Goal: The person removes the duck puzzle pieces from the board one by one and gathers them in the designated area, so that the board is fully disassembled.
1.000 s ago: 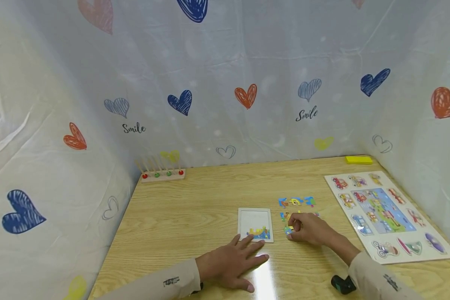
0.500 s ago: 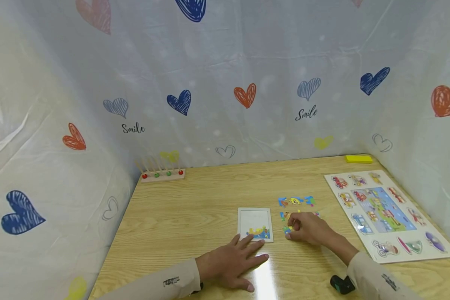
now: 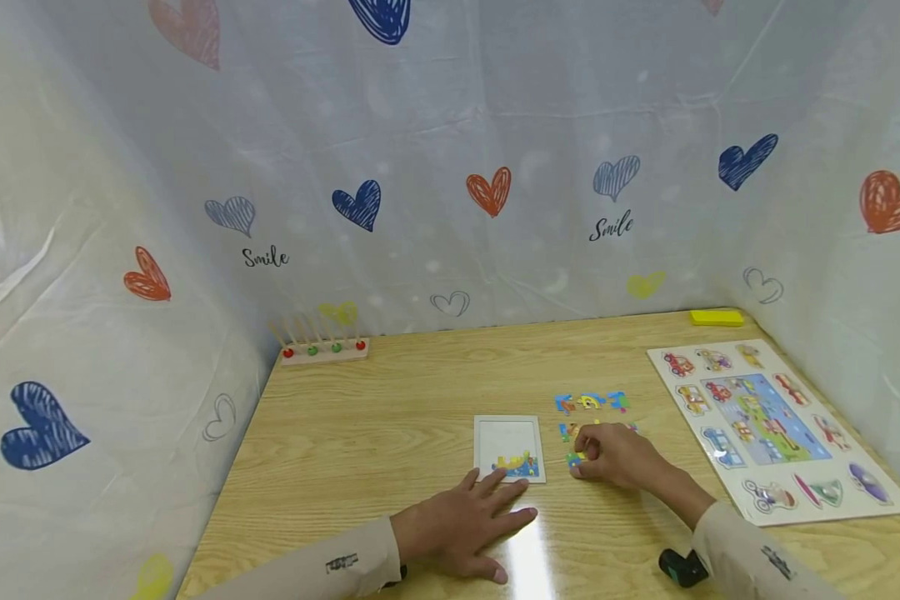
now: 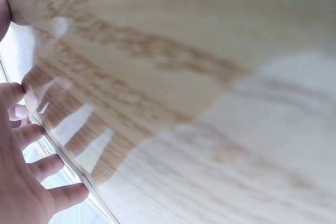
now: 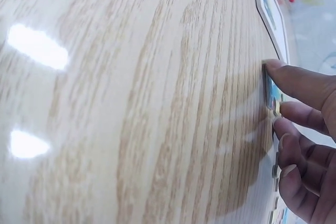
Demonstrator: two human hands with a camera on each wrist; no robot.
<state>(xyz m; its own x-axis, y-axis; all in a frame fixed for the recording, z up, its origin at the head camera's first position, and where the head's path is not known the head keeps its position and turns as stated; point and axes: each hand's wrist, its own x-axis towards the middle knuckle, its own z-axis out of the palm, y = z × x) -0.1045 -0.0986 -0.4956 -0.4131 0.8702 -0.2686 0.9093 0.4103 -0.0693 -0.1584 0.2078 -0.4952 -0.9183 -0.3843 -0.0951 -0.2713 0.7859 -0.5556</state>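
Observation:
A small white puzzle tray [image 3: 477,446] lies in front of me, with several joined jigsaw pieces [image 3: 517,464] along its bottom. My left hand [image 3: 461,527] lies palm down with fingers spread, its fingertips on the tray's near edge; in the left wrist view the fingers [image 4: 71,196] reach over that edge. To the right, several loose jigsaw pieces [image 3: 591,402] are laid out in rows. My right hand [image 3: 618,454] pinches a blue jigsaw piece [image 5: 270,90] between thumb and index finger, low at the tabletop. The hand hides part of the rows behind it.
A large board of vehicle pictures [image 3: 786,472] lies at the right, beyond my right forearm. A wooden peg stand [image 3: 326,356] with red and green beads stands at the back left. A yellow block [image 3: 717,318] is at the back right. A heart-printed curtain surrounds the table.
My right hand has shifted very slightly left at the blue piece, still pinching it. The left hand stays in place on the tray's edge.

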